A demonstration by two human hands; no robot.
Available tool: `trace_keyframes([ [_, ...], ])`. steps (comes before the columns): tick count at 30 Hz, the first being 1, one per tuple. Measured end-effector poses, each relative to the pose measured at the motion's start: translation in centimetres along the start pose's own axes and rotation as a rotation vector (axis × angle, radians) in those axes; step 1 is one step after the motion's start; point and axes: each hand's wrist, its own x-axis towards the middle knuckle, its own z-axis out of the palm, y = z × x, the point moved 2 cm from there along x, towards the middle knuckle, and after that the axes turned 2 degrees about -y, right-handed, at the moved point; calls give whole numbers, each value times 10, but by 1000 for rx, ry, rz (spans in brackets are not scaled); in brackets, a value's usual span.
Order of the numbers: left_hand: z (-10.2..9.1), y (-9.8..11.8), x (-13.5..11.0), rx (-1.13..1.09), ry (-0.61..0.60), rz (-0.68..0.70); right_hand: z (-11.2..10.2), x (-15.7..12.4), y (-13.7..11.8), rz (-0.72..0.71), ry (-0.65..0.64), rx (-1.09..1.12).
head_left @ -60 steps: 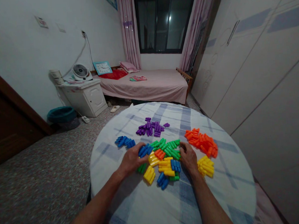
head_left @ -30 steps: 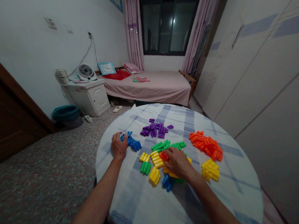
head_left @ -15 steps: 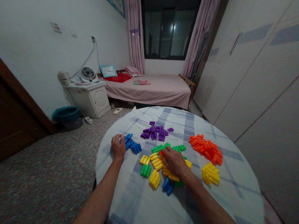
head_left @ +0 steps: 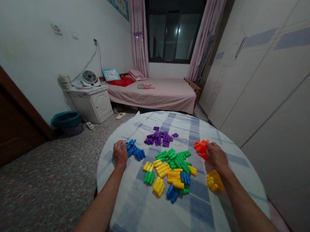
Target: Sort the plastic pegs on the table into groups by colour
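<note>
Hands and ribbed pieces on the cloth-covered bench (head_left: 155,216). Your left hand (head_left: 120,154), left of centre, curls its fingers against the left edge of the blue pieces (head_left: 138,154); whether it grips one cannot be told. Your right hand (head_left: 216,156), right of centre, is bent over the orange pieces (head_left: 200,146), its fingertips partly hidden, so its grip cannot be told either. Below your right wrist lie yellow pieces (head_left: 213,182); green pieces (head_left: 171,155) occupy the middle of the frame.

Judged by their gloss and moulded shape, the pieces should be light, stiff, somewhat slippery and hardly fragile. Pinch one across its outer sides, thumb opposite fingers, rather than over the rounded ends, where you may slip.

Note the long axis, along the tubes. In the upper blue pieces it slants from lower left to upper right; the green ones fan out, some nearly level, others running down to the right. The visible orange ones point in mixed directions.
</note>
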Motion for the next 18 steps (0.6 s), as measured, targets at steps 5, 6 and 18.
trace_keyframes([
  [5,-2,0,-2,9,88,13,1,-14,-17,-61,39,66],
  [6,-3,1,-2,16,117,32,-1,-18,-24,-58,88,159],
  [18,-14,114,-72,-179,-254,654,43,-76,-77,103,60,765],
])
